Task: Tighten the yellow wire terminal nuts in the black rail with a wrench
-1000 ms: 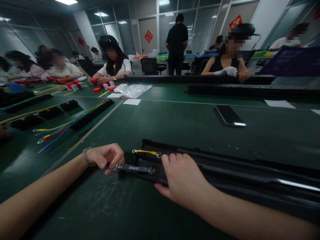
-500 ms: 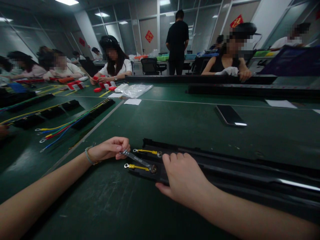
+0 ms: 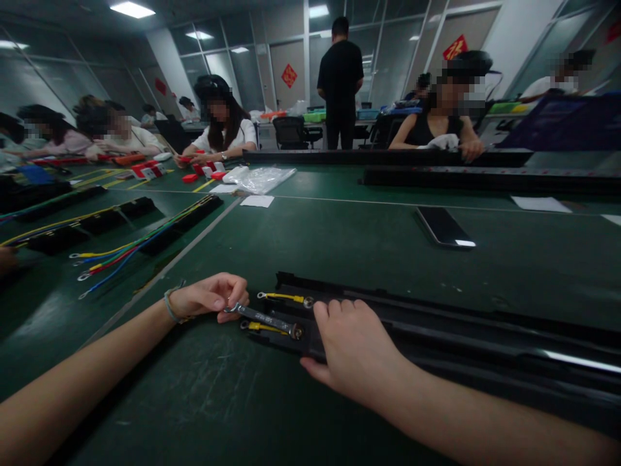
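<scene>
Fingers of the left hand (image 3: 216,296) pinch one end of a wrench (image 3: 264,316); its other end sits on a bolt (image 3: 297,331) in the black channel (image 3: 436,317), which the right hand (image 3: 356,343) grasps across. If tilted, the wrench might slip and catch the near yellow lead (image 3: 262,327), lying closely in its way. Beyond are a phone (image 3: 446,226) and colored wires (image 3: 130,249), well apart.

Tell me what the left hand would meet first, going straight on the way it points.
The left hand would probably meet the ring terminal of the farther yellow lead first; depth is unclear, so it might pass above.
</scene>
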A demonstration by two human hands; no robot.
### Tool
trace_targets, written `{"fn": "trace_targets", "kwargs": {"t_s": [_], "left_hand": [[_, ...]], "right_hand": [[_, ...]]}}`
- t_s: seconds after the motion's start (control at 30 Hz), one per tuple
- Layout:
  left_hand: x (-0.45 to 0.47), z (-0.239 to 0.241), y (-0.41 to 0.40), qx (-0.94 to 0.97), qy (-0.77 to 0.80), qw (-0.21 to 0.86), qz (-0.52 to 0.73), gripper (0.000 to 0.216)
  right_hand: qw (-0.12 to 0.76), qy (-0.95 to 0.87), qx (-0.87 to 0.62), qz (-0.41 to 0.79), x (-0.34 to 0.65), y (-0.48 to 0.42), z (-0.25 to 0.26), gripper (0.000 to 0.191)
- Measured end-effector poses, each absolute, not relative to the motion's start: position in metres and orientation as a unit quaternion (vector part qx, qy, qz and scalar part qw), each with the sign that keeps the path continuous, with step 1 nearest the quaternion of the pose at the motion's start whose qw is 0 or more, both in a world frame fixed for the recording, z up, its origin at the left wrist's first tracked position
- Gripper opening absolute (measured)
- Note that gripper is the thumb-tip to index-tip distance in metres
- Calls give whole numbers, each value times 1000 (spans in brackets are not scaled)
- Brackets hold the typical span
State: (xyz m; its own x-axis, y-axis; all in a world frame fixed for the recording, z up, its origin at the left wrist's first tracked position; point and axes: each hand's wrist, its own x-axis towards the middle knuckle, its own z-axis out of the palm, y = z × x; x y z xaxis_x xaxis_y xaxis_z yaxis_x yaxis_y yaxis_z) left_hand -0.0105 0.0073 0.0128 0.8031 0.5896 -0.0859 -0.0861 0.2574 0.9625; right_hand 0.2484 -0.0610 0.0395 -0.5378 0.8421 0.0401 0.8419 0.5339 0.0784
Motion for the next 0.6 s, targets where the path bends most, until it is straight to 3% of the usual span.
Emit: {"fn": "trace_targets", "kwargs": {"t_s": [0.23,0.6], "left_hand": [[-16,8,4,581,189,780,133,24],[-8,11,10,548,277,734,288,17]], "right_hand": [[-5,876,481,38,248,-60,39,47],[1,876,480,43,248,-60,39,47]]}}
